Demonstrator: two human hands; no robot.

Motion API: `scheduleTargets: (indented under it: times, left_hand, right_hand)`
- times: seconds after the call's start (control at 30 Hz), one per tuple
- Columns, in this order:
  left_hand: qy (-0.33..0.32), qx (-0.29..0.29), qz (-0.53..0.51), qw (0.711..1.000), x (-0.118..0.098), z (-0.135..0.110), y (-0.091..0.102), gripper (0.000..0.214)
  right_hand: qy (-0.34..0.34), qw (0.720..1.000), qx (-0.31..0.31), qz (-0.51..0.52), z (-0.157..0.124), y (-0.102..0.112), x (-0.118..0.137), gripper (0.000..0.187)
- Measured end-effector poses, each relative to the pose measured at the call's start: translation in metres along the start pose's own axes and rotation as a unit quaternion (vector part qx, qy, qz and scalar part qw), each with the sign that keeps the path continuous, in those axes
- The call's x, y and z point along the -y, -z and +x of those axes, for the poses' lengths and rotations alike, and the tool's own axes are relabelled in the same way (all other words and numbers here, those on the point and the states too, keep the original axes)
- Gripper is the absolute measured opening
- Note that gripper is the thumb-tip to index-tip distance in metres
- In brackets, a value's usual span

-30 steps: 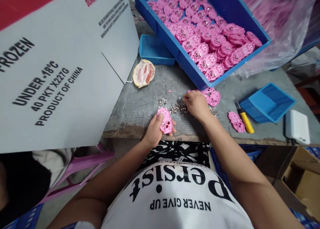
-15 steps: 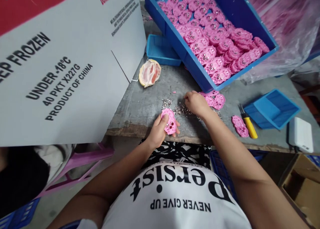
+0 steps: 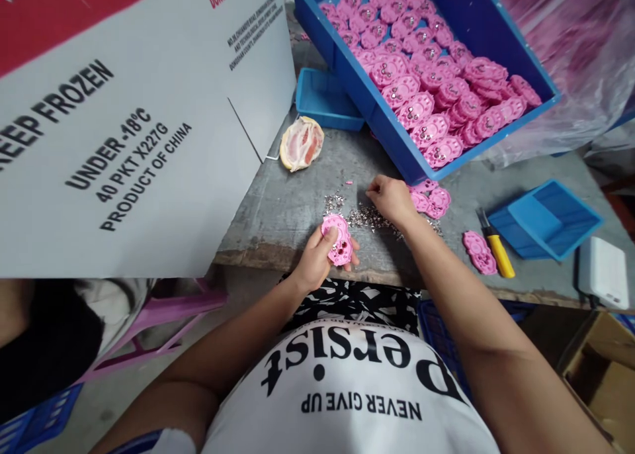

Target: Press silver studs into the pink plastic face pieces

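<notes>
In my left hand point(image 3: 317, 254) is a pink plastic piece point(image 3: 338, 237) with a scalloped edge and small holes, its face turned up and my thumb lying across it. My right hand point(image 3: 391, 197) is closed in a pinch just above a scatter of small shiny metal parts point(image 3: 366, 217); whatever is between its fingertips is too small to make out. More pink pieces point(image 3: 436, 202) lie beside the right hand, partly under the edge of the big blue crate point(image 3: 391, 151). That crate is filled with stacked pink pieces bearing shiny metal bits.
A large white carton point(image 3: 198, 176) stands at the left. Behind the metal parts are a cut citrus fruit point(image 3: 302, 144) and a shallow blue tray point(image 3: 327, 103). At the right lie a yellow-handled tool point(image 3: 501, 254), another pink piece point(image 3: 479, 252), a blue bin point(image 3: 548, 219) and a white box-shaped device point(image 3: 602, 272).
The whole view has shifted slightly, so things sit a little further right. My left hand keeps the pink piece, and my right hand stays pinched over the metal parts.
</notes>
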State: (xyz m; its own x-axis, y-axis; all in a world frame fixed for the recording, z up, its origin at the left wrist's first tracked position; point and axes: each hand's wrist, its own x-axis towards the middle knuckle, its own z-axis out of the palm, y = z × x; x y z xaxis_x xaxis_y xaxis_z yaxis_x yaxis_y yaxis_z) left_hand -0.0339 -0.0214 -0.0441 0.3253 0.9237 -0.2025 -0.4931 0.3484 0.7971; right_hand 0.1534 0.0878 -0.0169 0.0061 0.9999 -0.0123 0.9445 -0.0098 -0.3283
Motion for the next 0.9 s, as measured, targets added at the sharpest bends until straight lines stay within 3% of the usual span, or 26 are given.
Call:
scheduleTargets:
  times: [0.17,0.3,0.53,0.73,0.9]
  left_hand:
    - [-0.008,0.003,-0.002,1.000,0.002,0.001,0.001,0.059]
    - [-0.008,0.005,-0.005,1.000,0.002,0.002,0.003,0.059]
    - [-0.006,0.014,-0.038,0.999,0.002,0.002,0.005,0.064]
    - [0.001,0.033,-0.060,0.998,0.001,0.003,0.010,0.063]
    - [0.005,0.041,-0.062,0.997,-0.001,0.003,0.011,0.062]
  right_hand:
    - [0.017,1.000,-0.002,0.016,0.003,-0.003,0.009,0.020]
    - [0.048,0.997,0.030,-0.047,-0.003,0.006,0.015,0.019]
    - [0.143,0.978,0.055,-0.142,-0.038,0.014,0.006,0.023]
    - [0.160,0.980,-0.014,-0.113,-0.088,-0.012,-0.011,0.022]
    - [0.173,0.981,-0.075,-0.051,-0.109,-0.021,-0.029,0.023]
